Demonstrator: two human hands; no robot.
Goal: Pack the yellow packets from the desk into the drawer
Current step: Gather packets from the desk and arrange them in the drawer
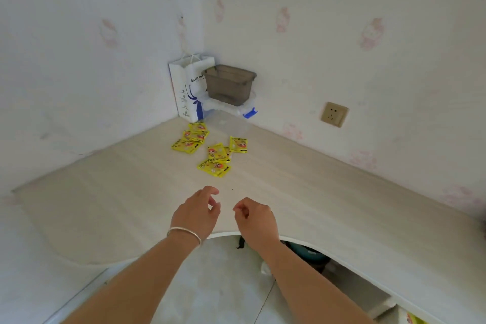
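A white paper bag (187,92) stands beside a grey tub (228,84) stacked on a clear container (231,109).

Pale patterned wallpaper (342,21), seemingly tiled floor (223,284).

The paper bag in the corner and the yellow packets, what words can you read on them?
"luckin co": on the white paper bag, in blue; the grey plastic box cuts off the rest.
Small blue marks lower on the bag: too small to read.
Yellow packets on the desk: their print is too blurred to read.
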